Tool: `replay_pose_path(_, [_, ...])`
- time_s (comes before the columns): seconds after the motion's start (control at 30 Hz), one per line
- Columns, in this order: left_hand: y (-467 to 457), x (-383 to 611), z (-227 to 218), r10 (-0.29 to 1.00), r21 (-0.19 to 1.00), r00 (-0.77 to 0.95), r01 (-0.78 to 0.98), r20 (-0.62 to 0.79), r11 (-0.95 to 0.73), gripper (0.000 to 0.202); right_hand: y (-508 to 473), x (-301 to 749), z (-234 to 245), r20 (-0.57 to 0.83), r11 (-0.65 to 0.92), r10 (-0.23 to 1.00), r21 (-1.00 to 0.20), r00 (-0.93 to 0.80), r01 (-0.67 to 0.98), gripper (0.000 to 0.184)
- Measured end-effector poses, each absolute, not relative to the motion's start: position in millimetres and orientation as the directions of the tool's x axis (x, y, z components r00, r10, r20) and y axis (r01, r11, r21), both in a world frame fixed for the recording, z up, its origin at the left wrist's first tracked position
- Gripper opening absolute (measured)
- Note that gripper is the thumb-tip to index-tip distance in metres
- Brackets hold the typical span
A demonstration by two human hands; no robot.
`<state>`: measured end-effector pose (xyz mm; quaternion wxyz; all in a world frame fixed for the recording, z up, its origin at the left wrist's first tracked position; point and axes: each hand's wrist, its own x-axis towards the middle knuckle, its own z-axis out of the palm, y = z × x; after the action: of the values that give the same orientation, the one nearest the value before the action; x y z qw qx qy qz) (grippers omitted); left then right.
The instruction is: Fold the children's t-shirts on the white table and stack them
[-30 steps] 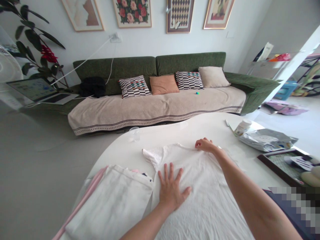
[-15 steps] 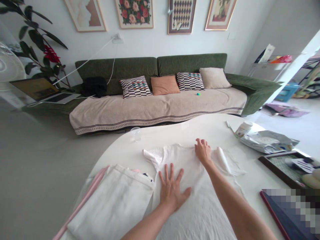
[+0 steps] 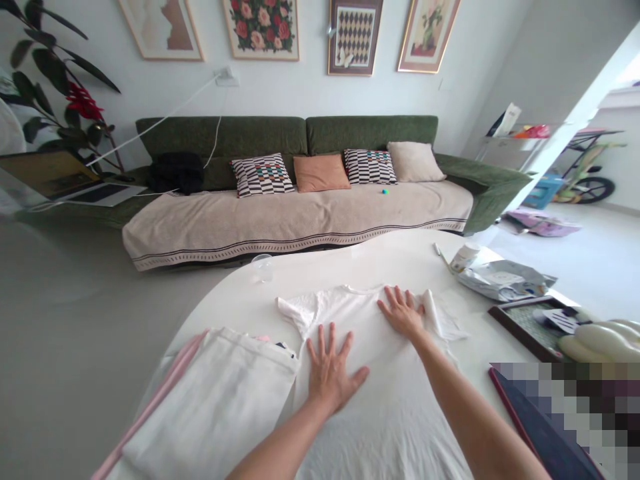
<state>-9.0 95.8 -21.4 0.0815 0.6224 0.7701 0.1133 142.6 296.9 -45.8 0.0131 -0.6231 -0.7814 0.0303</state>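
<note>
On the shirt [image 3: 375,400], left hand [image 3: 330,375] and right hand [image 3: 403,313] outspread, flat; tabletop [image 3: 320,270] beyond its neckline [image 3: 364,291].

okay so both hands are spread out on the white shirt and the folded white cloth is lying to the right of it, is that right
Not quite: the head view shows the folded white cloth to the left of the white shirt. The left hand and right hand are spread on it.

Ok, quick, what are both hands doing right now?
Left hand: open, spread palm down on the white shirt.
Right hand: open, palm down on the shirt too.
</note>
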Motion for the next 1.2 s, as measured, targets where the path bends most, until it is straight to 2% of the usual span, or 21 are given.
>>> replay_pose_path(0.13, [95.9, -8.6, -28.3, 0.973, 0.253, -0.221, 0.947, 0.071, 0.196, 0.075, 270.1, 145.3, -41.7, 0.046, 0.205, 0.978, -0.031, -0.204, 0.978, 0.070])
replay_pose_path(0.27, [96.0, -8.1, -32.1, 0.974, 0.233, -0.209, 0.955, 0.086, 0.184, 0.076, 222.6, 169.0, -58.0, 0.059, 0.139, 0.989, 0.000, -0.138, 0.990, 0.074])
replay_pose_path(0.37, [96.2, -7.3, -31.1, 0.975, 0.220, -0.207, 0.958, 0.081, 0.185, 0.075, 200.7, 187.7, -68.0, 0.066, 0.071, 0.995, -0.002, -0.071, 0.997, 0.074])
replay_pose_path(0.5, [96.8, -5.6, -27.7, 0.972, 0.207, -0.224, 0.957, 0.071, 0.205, 0.078, 203.8, 197.4, -58.1, 0.045, 0.097, 0.994, -0.020, -0.096, 0.995, 0.072])
replay_pose_path(0.63, [95.9, -4.5, -24.7, 0.970, 0.189, -0.241, 0.955, 0.043, 0.228, 0.082, 205.8, 191.9, -30.4, -0.019, 0.122, 0.992, -0.067, -0.123, 0.990, 0.069])
replay_pose_path(0.73, [94.8, -5.6, -25.5, 0.973, 0.180, -0.229, 0.959, 0.032, 0.220, 0.081, 169.0, 169.7, -17.6, 0.007, 0.134, 0.991, -0.108, -0.134, 0.985, 0.067])
replay_pose_path(0.87, [96.5, -8.0, -30.5, 0.980, 0.179, -0.198, 0.965, 0.028, 0.190, 0.074, 69.6, 123.6, -33.2, -0.038, 0.316, 0.940, -0.283, -0.340, 0.905, 0.069])
replay_pose_path(0.97, [100.4, -11.2, -32.2, 0.978, 0.191, -0.201, 0.960, -0.047, 0.207, 0.069, 7.2, 111.0, -50.8, -0.049, 0.342, 0.922, -0.368, -0.385, 0.865, 0.071])
replay_pose_path(1.07, [104.3, -21.2, -28.3, 0.972, 0.182, -0.204, 0.958, -0.120, 0.224, 0.072, -14.9, 132.3, -50.9, -0.057, 0.315, 0.932, -0.367, -0.359, 0.875, 0.070])
replay_pose_path(1.13, [107.3, -34.8, -21.9, 0.959, 0.161, -0.265, 0.947, -0.102, 0.279, 0.071, -14.4, 156.6, -44.3, -0.070, 0.282, 0.944, -0.333, -0.322, 0.900, 0.069])
replay_pose_path(1.2, [111.5, -54.5, -12.7, 0.936, 0.161, -0.346, 0.922, -0.069, 0.353, 0.062, -11.3, 178.3, -38.4, -0.066, 0.263, 0.953, -0.298, -0.295, 0.918, 0.068])
